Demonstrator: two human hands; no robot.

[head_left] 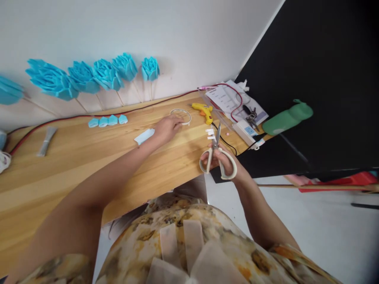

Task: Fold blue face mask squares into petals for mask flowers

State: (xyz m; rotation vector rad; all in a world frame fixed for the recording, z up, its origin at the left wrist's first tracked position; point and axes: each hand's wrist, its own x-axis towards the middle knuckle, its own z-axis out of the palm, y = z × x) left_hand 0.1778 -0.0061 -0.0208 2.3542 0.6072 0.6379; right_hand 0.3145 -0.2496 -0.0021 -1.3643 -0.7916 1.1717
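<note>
My left hand point(167, 128) reaches over the table, its fingers closed at the near edge of a thin white ring point(181, 110); exactly how they grip it is partly hidden. My right hand point(226, 159) holds scissors point(215, 146) with cream handles, fingers through the loops and blades parted, pointing away from me. Small white strips point(211, 135) show beside the blades. A light blue piece point(144, 136) lies under my left wrist. The yellow glue gun point(204, 112) rests beyond, between my hands.
Several blue flowers on sticks point(109, 74) lean along the wall. Small blue folded pieces point(103, 122) sit in a row by a red-black cable. A bundle of thin sticks point(47, 141) lies left. Right are papers point(225, 98), keys point(251, 116), a power strip point(245, 132) and a green bottle point(287, 117).
</note>
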